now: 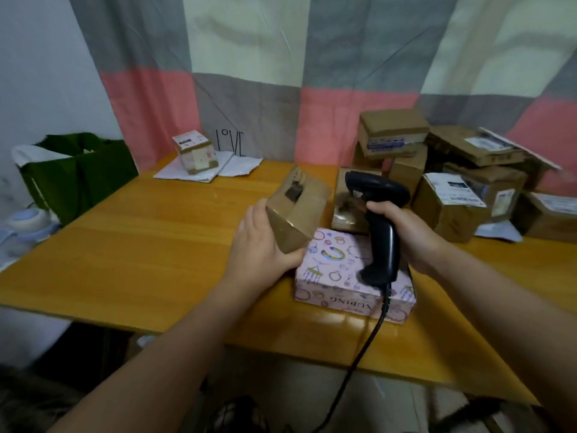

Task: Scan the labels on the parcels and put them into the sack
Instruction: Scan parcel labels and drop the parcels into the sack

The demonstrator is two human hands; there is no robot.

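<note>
Above table, left hand grips blurred parcel, right hand grips scanner, cord cut off

Open room runs across the worktop's left toward the green sack, while stacked boxes block the right rear.

Head-worn camera faces forward and down; table close below.

Glossy wooden table, matt cardboard parcel, black plastic scanner, green cloth sack
</note>
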